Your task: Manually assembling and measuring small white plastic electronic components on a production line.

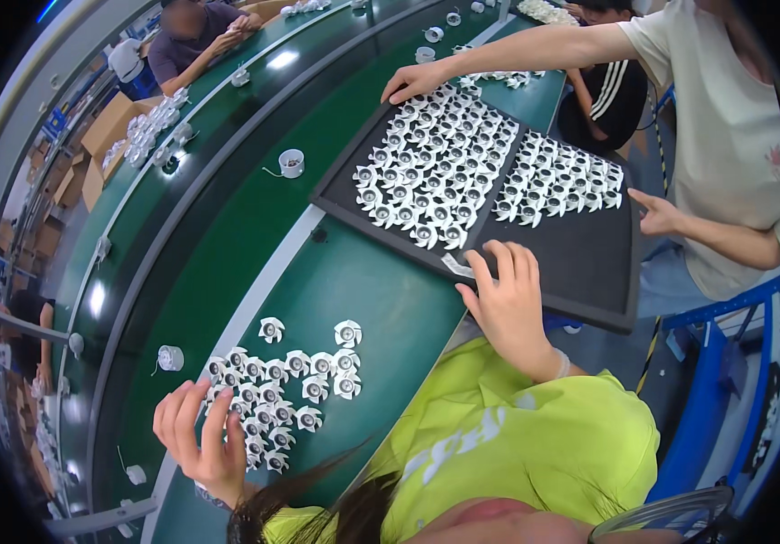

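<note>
My left hand (195, 435) is at the left side of a group of small white fan wheels (267, 395) lying on the green table. Its fingers are apart and slightly curled, next to the outermost wheels, with nothing seen in them. My right hand (509, 304) is at the near edge of a black foam tray (580, 263), fingers spread and bent toward the rim. A small white tag (456, 266) sits on that rim beside its fingertips. Rows of white fan wheels (435, 168) fill the tray's left section and the far part of its right section.
A co-worker's hand (415, 82) grips the tray's far-left corner, the other hand (657, 214) its right edge. White motor cups (291, 163) with wires stand on the green conveyor (218, 263) to the left. More people work across the line, near cardboard boxes (113, 131).
</note>
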Tool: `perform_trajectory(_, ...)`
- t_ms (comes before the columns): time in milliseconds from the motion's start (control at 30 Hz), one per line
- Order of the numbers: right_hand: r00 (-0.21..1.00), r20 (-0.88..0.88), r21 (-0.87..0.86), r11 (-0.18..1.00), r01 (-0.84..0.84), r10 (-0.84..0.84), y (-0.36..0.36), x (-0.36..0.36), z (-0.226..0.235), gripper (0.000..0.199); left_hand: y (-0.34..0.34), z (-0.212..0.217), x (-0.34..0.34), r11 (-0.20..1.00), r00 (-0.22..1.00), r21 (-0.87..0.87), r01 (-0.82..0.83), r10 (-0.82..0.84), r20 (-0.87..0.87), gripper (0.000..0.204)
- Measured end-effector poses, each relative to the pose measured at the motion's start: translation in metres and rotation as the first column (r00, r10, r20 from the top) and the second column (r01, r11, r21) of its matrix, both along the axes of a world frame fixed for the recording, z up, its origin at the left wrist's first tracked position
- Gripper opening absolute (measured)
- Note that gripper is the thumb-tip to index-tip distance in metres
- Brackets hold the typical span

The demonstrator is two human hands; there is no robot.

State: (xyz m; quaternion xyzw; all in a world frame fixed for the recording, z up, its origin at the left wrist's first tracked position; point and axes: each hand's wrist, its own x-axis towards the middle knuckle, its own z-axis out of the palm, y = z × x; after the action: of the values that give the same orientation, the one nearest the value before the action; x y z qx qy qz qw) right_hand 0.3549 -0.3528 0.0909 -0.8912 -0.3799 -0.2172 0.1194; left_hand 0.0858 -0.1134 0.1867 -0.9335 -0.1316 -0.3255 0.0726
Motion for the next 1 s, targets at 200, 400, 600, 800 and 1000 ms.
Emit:
perform_trajectory(200,0.978,-0.065,0.044,0.98,-0.196,0.198,-0.006,0.001,-0.023,0.04,-0.013,-0.009,0.024,0.999,0.999,0.01,0.054,-0.054,-0.001,0.016)
perform_trajectory(400,0.749,0.008,0.295,0.715,-0.635,0.662,0.021,-0.042,-0.067,0.018,-0.022,-0.019,0.023,0.995,0.993,0.022,0.098,-0.096,-0.066,0.016)
perform_trajectory(600,0.589,0.056,0.451,0.506,-0.735,0.806,0.083,-0.034,-0.045,0.016,-0.022,-0.017,0.027,0.998,0.984,-0.033,0.045,-0.05,-0.17,0.018)
perform_trajectory(800,0.842,0.184,0.162,0.829,-0.535,0.507,0.267,0.077,-0.019,0.06,-0.027,-0.004,0.03,0.996,0.991,-0.081,0.032,-0.042,-0.126,0.022)
perform_trajectory(1000,0.744,-0.294,0.107,0.795,-0.598,0.599,0.335,0.123,-0.066,0.061,-0.014,-0.058,0.039,0.985,0.972,-0.168,-0.031,-0.01,-0.234,0.026)
